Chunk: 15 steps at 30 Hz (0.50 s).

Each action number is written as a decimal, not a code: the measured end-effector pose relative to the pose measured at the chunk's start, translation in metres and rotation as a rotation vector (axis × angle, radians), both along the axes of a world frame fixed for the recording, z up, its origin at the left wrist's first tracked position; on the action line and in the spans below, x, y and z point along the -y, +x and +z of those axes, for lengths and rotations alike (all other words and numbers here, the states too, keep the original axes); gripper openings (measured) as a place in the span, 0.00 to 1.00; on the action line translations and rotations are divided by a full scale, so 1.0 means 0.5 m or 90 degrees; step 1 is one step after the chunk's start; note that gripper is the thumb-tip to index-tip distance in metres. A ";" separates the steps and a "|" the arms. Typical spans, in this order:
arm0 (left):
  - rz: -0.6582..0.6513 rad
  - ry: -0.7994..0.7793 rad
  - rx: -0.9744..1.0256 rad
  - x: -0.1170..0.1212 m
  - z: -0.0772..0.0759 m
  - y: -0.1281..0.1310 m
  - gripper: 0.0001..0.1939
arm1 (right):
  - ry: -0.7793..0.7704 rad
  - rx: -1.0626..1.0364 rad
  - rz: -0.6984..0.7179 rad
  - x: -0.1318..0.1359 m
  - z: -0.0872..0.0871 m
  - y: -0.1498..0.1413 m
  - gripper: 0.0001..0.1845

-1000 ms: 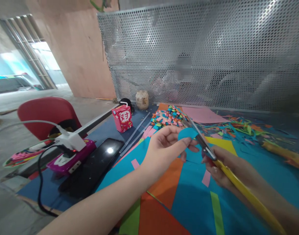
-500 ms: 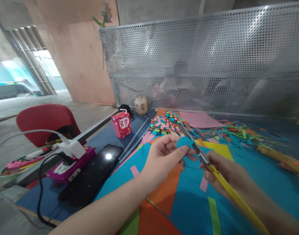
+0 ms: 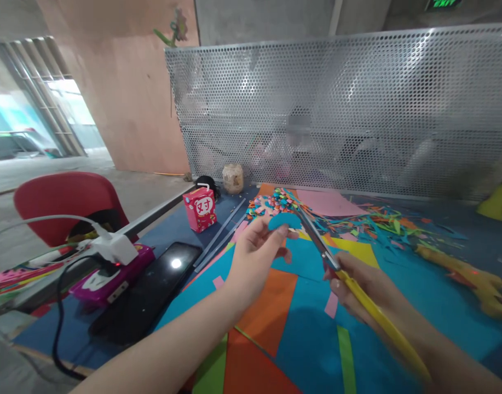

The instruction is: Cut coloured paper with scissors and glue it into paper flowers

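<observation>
Between thumb and fingers, my left hand (image 3: 261, 249) pinches a small piece of blue paper (image 3: 284, 221) with a rounded edge. My right hand (image 3: 357, 279) grips a pair of scissors (image 3: 320, 246) by the yellow handles, blades pointing up and to the left. The blades are beside the blue paper's right edge; whether they touch it I cannot tell. Below both hands lie overlapping coloured sheets, among them an orange sheet (image 3: 271, 306) and a large blue sheet (image 3: 312, 339). Small cut paper bits (image 3: 273, 202) are heaped beyond my left hand.
Paper offcuts (image 3: 394, 224) spread along the back right, near a pink sheet (image 3: 328, 202). At left are a phone (image 3: 152, 290), a purple power strip (image 3: 111, 284) with cables and a pink drink carton (image 3: 200, 209). A perforated metal panel (image 3: 336, 109) stands behind the table.
My left hand has moved left with the blue paper, away from the scissors' pivot. More of the blades shows now. The view has turned slightly to the right.
</observation>
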<state>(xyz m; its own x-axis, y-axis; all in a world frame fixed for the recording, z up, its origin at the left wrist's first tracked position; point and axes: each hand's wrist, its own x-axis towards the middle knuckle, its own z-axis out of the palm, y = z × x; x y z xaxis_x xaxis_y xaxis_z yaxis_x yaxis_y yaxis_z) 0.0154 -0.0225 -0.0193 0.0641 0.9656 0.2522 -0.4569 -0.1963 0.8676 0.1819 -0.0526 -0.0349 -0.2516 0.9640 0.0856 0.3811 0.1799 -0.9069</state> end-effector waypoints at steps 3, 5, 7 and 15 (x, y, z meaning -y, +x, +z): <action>-0.018 0.033 -0.014 -0.001 0.000 -0.001 0.03 | 0.010 0.016 0.001 0.006 0.004 -0.005 0.11; -0.014 0.038 -0.013 -0.002 -0.001 -0.002 0.03 | 0.025 0.028 0.003 0.003 0.002 -0.003 0.10; 0.001 0.034 -0.009 -0.003 -0.001 -0.001 0.04 | 0.046 0.038 0.012 -0.001 0.000 0.001 0.08; 0.008 0.052 -0.011 -0.007 0.002 -0.003 0.07 | 0.074 0.087 0.016 0.005 0.014 0.007 0.09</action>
